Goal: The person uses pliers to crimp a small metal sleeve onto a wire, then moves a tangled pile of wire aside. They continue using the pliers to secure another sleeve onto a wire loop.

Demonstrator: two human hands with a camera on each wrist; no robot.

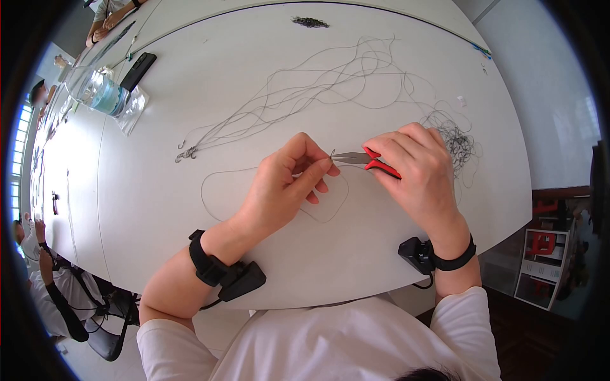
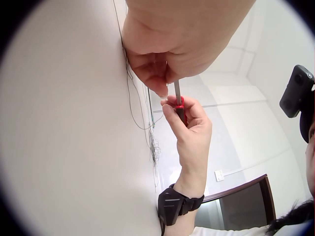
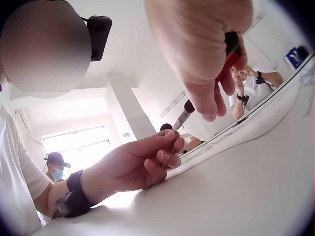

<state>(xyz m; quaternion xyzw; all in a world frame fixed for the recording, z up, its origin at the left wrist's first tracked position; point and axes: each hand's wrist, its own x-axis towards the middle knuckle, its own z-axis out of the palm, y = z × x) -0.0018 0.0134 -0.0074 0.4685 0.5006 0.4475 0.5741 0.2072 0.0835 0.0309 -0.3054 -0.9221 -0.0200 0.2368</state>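
Note:
Between thumb and forefinger, my left hand (image 1: 289, 181) pinches a small dark fish hook (image 1: 332, 154) with thin line; the fingertips hide part of it. My right hand (image 1: 416, 165) grips needle-nose pliers (image 1: 383, 169) by their red and black handles. The jaws point left, their tips right at the hook. In the right wrist view, line (image 3: 169, 163) hangs past the left fingers. A loop of thin line (image 1: 202, 190) lies on the table below the left hand. Beyond it, long grey strands (image 1: 279, 105) run from a cluster of hooks (image 1: 186, 153).
Tangled line (image 1: 459, 145) lies just right of the right hand. At the far side sits a small dark heap (image 1: 310, 22). A clear container with blue (image 1: 105, 94), a black case (image 1: 138, 72) and a plastic bag (image 1: 132, 113) are at left. Other people sit around the table (image 1: 159, 254).

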